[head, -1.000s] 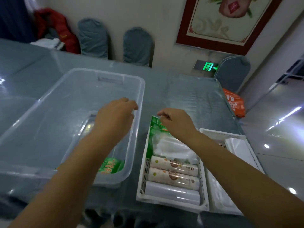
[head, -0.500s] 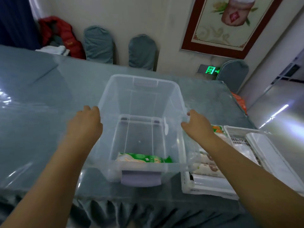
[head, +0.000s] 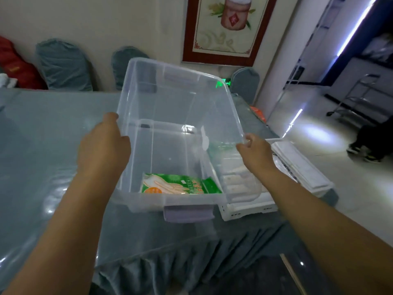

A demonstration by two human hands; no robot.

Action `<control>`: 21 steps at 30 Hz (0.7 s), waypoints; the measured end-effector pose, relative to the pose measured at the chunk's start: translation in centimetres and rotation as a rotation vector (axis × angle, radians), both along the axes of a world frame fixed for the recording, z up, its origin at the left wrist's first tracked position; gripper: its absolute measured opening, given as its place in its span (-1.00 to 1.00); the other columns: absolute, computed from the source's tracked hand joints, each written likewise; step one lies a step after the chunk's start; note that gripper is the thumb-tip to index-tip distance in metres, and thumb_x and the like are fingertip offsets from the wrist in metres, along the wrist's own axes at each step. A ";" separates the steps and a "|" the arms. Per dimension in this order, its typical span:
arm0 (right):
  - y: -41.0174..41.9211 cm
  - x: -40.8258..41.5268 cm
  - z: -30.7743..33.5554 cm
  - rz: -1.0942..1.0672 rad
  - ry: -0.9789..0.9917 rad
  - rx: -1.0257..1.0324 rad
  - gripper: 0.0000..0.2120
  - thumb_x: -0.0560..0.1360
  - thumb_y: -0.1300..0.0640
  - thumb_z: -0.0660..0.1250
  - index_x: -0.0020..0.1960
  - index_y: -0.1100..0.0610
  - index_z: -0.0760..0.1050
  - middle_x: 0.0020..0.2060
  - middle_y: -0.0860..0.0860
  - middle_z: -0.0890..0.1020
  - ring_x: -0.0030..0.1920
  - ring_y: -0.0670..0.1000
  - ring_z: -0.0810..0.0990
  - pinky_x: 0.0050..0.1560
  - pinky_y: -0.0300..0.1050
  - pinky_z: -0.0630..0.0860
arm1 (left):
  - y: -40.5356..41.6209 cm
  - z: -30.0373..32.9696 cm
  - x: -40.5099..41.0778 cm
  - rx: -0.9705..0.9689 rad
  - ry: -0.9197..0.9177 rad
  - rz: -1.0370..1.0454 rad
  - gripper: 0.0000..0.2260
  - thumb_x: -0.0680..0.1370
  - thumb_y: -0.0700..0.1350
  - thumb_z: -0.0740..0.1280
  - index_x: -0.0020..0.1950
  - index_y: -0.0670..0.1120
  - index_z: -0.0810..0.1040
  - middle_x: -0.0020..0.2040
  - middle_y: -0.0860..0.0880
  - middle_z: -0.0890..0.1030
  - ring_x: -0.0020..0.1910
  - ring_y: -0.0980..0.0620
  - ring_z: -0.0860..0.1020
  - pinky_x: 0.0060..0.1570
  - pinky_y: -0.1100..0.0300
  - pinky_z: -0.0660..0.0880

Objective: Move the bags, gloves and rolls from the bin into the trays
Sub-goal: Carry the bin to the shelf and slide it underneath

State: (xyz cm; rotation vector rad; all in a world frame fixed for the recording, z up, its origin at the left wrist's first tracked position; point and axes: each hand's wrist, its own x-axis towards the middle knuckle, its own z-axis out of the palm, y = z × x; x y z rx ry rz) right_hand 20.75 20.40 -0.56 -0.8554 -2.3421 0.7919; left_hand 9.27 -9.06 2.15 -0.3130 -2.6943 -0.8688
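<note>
table [head: 38,145]: grey-blue cloth under a glossy clear cover, pleated skirt along the near edge; fills the left and centre of the view.
left hand [head: 102,145]: on the bin's left long rim, thumb up at the rim edge, fingers wrapped down the outer wall; grasping the bin.
bin [head: 178,99]: clear plastic, lilac latch on the near short end. Tilted, far end raised, near end low at the table's near edge. Its right side overlaps the near tray.
glove pack [head: 180,185]: green and white flat packet with a printed hand and an orange dot. Lies inside the bin against the near wall, the only item seen in it.
right hand [head: 257,152]: on the bin's right long rim, fingers curled over the edge; grasping the bin.
near tray [head: 246,209]: white slotted tray at the table's near right corner, just right of the bin's near end and partly behind its wall. Through the clear wall it shows pale rolls and something green at the far end; blurred, count cannot be told.
far tray [head: 304,167]: second white tray, touching or just beside the first on its right, at the table's right edge. Contents look white; cannot tell what.
background: covered chairs [head: 63,64] along the wall beyond the table's far edge, framed picture [head: 225,28] above.
</note>
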 end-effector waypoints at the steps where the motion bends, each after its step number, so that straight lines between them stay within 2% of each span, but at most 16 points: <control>1: 0.3 0.9 0.8 -0.017 0.032 0.000 -0.74 0.43 0.14 0.33 0.10 0.16 0.51 -0.25 -0.03 0.52 -0.24 -0.01 0.46 -0.25 -0.19 0.33 | 0.5 0.9 0.3 0.016 0.032 -0.016 -0.59 0.49 -0.16 0.22 0.34 -0.03 0.31 0.17 -0.24 0.55 0.06 -0.33 0.50 0.01 -0.10 0.44; 3: 1.1 2.8 2.1 -0.050 0.098 -0.002 -0.79 0.43 0.14 0.33 0.06 0.14 0.52 -0.31 -0.06 0.51 -0.30 -0.03 0.47 -0.27 -0.16 0.34 | 1.9 2.8 0.9 0.036 0.098 -0.069 -0.59 0.49 -0.14 0.23 0.35 -0.03 0.31 0.16 -0.24 0.55 0.07 -0.33 0.50 0.03 -0.11 0.44; 6: 3.0 6.9 3.8 -0.129 0.165 -0.008 -0.78 0.44 0.15 0.33 0.07 0.13 0.49 -0.34 -0.16 0.46 -0.34 -0.17 0.43 -0.26 -0.19 0.35 | 5.4 5.1 2.6 0.033 0.188 -0.168 -0.59 0.49 -0.15 0.25 0.34 -0.06 0.32 0.10 -0.29 0.57 0.00 -0.37 0.52 -0.05 -0.11 0.45; 8: 4.8 10.3 4.3 -0.200 0.186 -0.010 -0.73 0.45 0.14 0.32 0.14 0.15 0.47 -0.31 -0.15 0.46 -0.31 -0.16 0.45 -0.20 -0.20 0.37 | 8.2 6.4 4.4 0.064 0.208 -0.251 -0.59 0.49 -0.17 0.26 0.34 -0.09 0.33 0.11 -0.31 0.57 0.00 -0.38 0.51 -0.07 -0.11 0.45; 10: 6.8 14.7 4.8 -0.288 0.192 -0.005 -0.67 0.47 0.13 0.31 0.22 0.16 0.44 -0.24 -0.07 0.50 -0.23 -0.06 0.49 -0.13 -0.19 0.38 | 11.8 6.9 6.8 0.089 0.226 -0.354 -0.59 0.49 -0.20 0.26 0.34 -0.11 0.34 0.11 -0.32 0.57 0.01 -0.38 0.51 -0.05 -0.10 0.45; 12: 8.4 18.2 4.8 -0.355 0.199 -0.015 -0.63 0.47 0.11 0.31 0.26 0.16 0.42 -0.22 -0.03 0.52 -0.18 -0.01 0.51 -0.10 -0.18 0.37 | 14.6 6.9 8.8 0.111 0.220 -0.437 -0.58 0.49 -0.19 0.27 0.34 -0.07 0.33 0.08 -0.29 0.59 -0.01 -0.36 0.52 -0.05 -0.09 0.46; 16: 12.4 28.4 4.3 -0.504 0.227 -0.011 -0.63 0.47 0.10 0.30 0.26 0.13 0.42 -0.29 -0.08 0.51 -0.27 -0.10 0.50 -0.24 -0.20 0.37 | 22.1 6.3 15.2 0.183 0.178 -0.616 -0.58 0.48 -0.18 0.28 0.33 0.01 0.33 0.12 -0.21 0.58 0.04 -0.30 0.52 0.03 -0.10 0.45; 18: 14.3 33.7 3.8 -0.581 0.228 -0.007 -0.63 0.47 0.10 0.30 0.26 0.13 0.42 -0.29 -0.09 0.50 -0.28 -0.13 0.48 -0.20 -0.19 0.37 | 25.9 5.8 19.2 0.207 0.136 -0.692 -0.59 0.48 -0.17 0.28 0.31 0.04 0.33 0.13 -0.20 0.57 0.06 -0.27 0.52 0.09 -0.13 0.46; 21: 17.4 41.5 2.8 -0.681 0.204 0.001 -0.65 0.48 0.11 0.31 0.24 0.15 0.43 -0.23 -0.05 0.54 -0.26 -0.07 0.50 -0.18 -0.19 0.37 | 31.6 4.9 25.5 0.189 0.112 -0.785 -0.60 0.49 -0.15 0.28 0.29 0.06 0.33 0.11 -0.19 0.58 0.02 -0.27 0.53 0.05 -0.12 0.48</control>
